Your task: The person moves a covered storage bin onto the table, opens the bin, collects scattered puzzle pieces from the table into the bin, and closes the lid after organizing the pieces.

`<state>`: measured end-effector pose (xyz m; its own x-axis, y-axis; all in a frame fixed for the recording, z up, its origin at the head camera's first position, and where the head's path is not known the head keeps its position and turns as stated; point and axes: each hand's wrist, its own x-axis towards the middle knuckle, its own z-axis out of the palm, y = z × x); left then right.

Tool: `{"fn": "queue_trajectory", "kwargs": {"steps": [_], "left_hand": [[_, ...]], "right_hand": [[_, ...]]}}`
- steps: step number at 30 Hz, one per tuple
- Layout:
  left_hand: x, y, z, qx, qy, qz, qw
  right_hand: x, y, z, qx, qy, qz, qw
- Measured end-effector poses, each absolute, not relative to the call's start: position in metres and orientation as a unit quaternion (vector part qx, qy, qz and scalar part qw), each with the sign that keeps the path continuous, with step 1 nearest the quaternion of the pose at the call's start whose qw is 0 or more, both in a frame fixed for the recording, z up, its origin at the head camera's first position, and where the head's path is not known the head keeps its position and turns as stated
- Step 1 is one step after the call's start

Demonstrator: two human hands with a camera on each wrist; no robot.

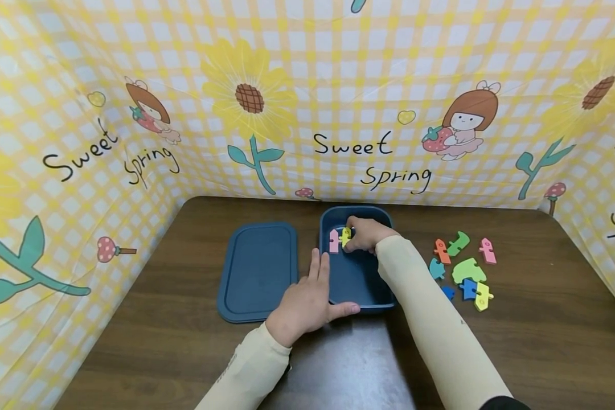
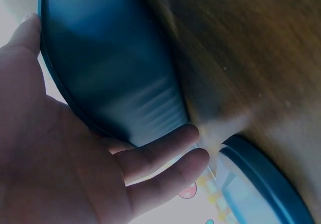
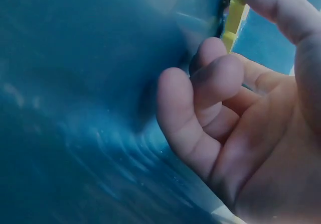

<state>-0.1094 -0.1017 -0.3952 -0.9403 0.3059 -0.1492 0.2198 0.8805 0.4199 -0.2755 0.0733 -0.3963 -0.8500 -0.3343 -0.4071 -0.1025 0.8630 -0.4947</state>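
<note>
A deep blue rectangular box (image 1: 364,279) stands near the back of the table. Inside it my right hand (image 1: 370,233) pinches a yellow puzzle piece (image 1: 345,236) between thumb and fingertips. The right wrist view shows that yellow piece (image 3: 233,19) edge-on, with the other fingers curled below it. Just left of it in the box lies a pink arrow-shaped piece (image 1: 334,241). My left hand (image 1: 306,302) rests against the box's near left corner, fingers extended. In the left wrist view, its thumb (image 2: 27,33) touches the rim and two fingers lie along the outer wall.
The blue lid (image 1: 258,273) lies flat left of the box. To the right are loose pieces: orange (image 1: 442,251), green (image 1: 458,244), pink (image 1: 487,250), a larger green one (image 1: 468,271), teal (image 1: 437,269), blue (image 1: 468,289) and yellow (image 1: 483,296). A checked cloth (image 1: 307,114) hangs behind.
</note>
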Motion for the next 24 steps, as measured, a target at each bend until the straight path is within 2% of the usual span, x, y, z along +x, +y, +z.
{"fn": "queue_trajectory", "kwargs": {"steps": [14, 24], "left_hand": [[-0.108, -0.102, -0.396, 0.142, 0.966, 0.194, 0.100], [-0.108, -0.102, -0.394, 0.140, 0.965, 0.197, 0.105]], "right_hand": [[-0.273, 0.070, -0.395, -0.118, 0.930, -0.241, 0.251], [-0.275, 0.061, -0.397, -0.143, 0.948, -0.209, 0.190]]}}
